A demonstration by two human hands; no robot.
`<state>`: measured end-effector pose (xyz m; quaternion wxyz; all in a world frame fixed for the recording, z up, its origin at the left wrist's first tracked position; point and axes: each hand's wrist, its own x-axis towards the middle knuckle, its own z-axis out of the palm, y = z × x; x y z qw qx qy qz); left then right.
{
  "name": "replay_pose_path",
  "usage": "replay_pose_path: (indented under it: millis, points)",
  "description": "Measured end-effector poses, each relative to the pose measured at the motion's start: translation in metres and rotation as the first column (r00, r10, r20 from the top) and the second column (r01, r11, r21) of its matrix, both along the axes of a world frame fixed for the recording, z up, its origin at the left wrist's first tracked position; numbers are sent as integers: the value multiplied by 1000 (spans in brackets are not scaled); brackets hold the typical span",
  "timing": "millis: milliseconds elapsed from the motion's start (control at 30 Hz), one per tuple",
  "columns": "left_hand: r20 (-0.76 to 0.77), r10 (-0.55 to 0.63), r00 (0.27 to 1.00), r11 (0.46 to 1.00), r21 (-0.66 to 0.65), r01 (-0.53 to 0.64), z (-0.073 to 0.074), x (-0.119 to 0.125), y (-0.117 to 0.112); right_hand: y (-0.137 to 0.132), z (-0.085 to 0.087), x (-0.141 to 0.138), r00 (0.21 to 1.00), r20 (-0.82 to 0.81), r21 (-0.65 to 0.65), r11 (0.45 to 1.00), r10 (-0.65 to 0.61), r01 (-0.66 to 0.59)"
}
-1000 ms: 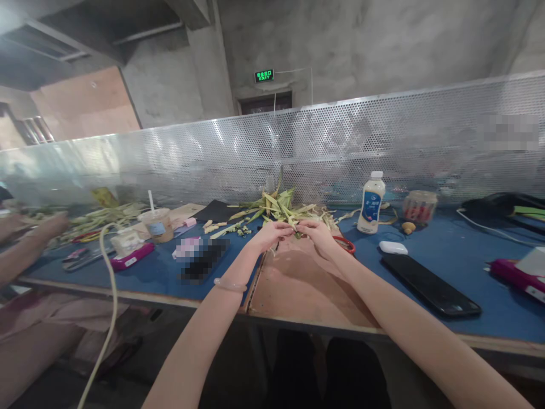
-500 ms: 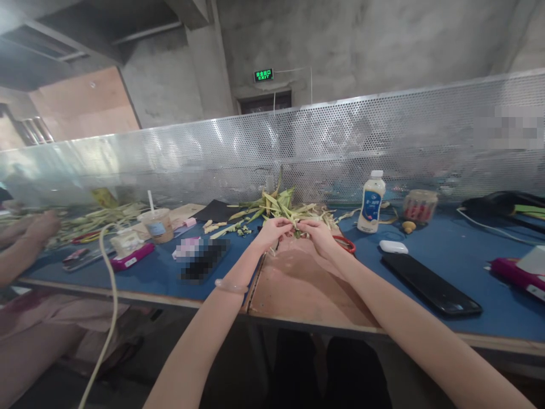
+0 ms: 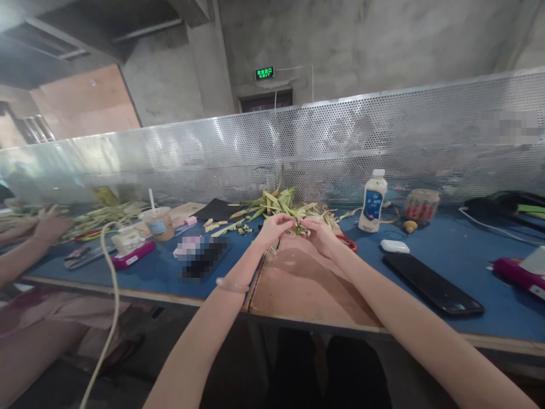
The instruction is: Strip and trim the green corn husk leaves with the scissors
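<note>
My left hand [image 3: 273, 229] and my right hand [image 3: 318, 234] meet over the far end of a brown board [image 3: 298, 287]. Both have their fingers closed on a small green and pale husked piece [image 3: 298, 226], too small to make out well. Just behind them lies a pile of green and yellowish leaves and husks [image 3: 279, 207]. Red-handled scissors [image 3: 347, 243] lie right of my right hand. A clear bangle [image 3: 232, 284] sits on my left wrist.
On the blue table [image 3: 447, 250] are a white bottle [image 3: 372, 201], a small jar [image 3: 421, 205], a white earbud case [image 3: 394, 246], a black phone [image 3: 432, 283], a drink cup [image 3: 157, 223] and a pink box [image 3: 131, 255]. Another person's hand [image 3: 51, 227] works at the left. A perforated metal screen [image 3: 340, 147] backs the table.
My hands stayed together on the small piece, with my left fingers shifting slightly up. The other person's hand at the left moved a little.
</note>
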<state>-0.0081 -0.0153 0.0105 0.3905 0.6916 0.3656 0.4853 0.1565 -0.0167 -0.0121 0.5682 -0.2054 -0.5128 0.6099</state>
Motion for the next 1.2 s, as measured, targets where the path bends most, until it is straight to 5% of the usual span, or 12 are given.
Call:
replay_pose_path:
  millis: [233,400,667,933,1200]
  points:
    - [-40,-6,999,970,241,16,-1,4,1,4,-1,2,995,-70,-38,996,72,-75]
    - [-76,109,991,926,370,-74,-2,4,3,6,-3,4,991,-70,-62,991,111,-116]
    - [-184,190,964,889,449,-89,3,5,-6,2,-4,1,993,-65,-75,991,102,-107]
    - [-233,277,932,756,651,-62,2,0,-5,4,-4,-1,997,-61,-90,995,46,-52]
    - [-134,170,976,900,425,-98,-2,4,0,8,-3,-3,998,-26,-76,996,-55,53]
